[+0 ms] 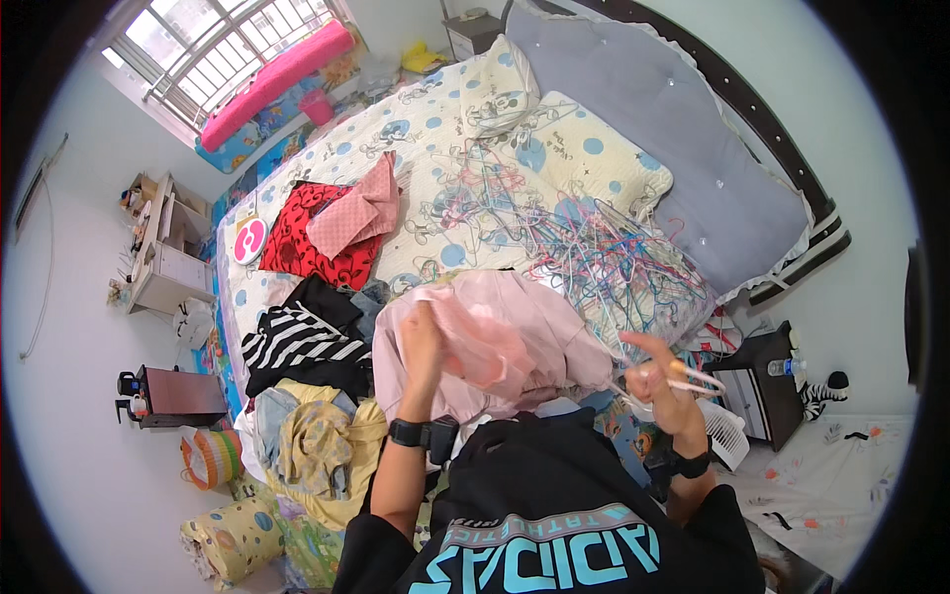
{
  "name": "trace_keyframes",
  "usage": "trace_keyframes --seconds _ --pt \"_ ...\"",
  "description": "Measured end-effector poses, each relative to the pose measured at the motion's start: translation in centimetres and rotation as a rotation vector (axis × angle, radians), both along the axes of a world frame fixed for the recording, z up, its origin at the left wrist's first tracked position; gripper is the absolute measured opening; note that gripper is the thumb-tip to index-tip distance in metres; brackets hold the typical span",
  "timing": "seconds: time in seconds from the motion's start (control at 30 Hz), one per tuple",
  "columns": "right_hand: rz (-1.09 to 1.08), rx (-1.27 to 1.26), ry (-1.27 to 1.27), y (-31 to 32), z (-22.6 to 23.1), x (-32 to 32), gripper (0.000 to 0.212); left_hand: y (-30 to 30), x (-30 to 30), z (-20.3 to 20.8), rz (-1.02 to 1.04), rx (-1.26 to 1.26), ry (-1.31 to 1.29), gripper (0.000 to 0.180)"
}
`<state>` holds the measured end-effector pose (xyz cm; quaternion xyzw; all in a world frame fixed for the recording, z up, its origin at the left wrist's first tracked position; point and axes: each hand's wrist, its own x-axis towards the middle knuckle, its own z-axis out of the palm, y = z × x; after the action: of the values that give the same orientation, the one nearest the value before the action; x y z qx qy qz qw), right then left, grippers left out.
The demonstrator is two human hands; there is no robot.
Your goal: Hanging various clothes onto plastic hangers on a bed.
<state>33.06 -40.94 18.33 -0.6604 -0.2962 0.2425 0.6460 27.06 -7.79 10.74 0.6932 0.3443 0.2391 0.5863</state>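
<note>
My left hand (424,342) is closed on the edge of a light pink, thin garment (480,342), which hangs over a larger pale pink piece of clothing (554,327) on the bed. To the right, my right hand (661,388) grips a pale clothes hanger (708,380), its index finger pointing away from the others. The hanger is partly hidden by the fingers. Beyond my right hand lies a big tangled heap of wire hangers (614,257) in blue, pink and white.
Left of the pink clothing lie a black-and-white striped garment (307,342), a yellow clothes pile (322,445) and a red patterned cloth (312,233). Two pillows (594,148) rest by the grey headboard (673,129). A dark nightstand (767,386) stands at the right.
</note>
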Motion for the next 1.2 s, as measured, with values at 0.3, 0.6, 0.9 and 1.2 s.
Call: trace_keyframes --seconds 0.3,0.6,0.9,1.2 --pt "0.293 -0.078 -0.259 8.7 -0.6 0.6 0.021 5.6 -2.5 5.6 0.12 -0.05 -0.192 0.041" --pt "0.485 -0.058 -0.29 18.2 -1.1 -0.9 0.021 1.4 -8.4 7.6 0.246 0.746 0.092 0.029" --pt "0.357 0.207 0.448 25.1 -5.7 -1.6 0.015 -3.5 -10.7 7.3 -0.141 0.448 -0.05 0.044" --pt "0.599 -0.008 -0.157 23.3 -1.6 2.3 0.024 0.3 -14.9 14.9 0.19 1.439 0.566 0.045"
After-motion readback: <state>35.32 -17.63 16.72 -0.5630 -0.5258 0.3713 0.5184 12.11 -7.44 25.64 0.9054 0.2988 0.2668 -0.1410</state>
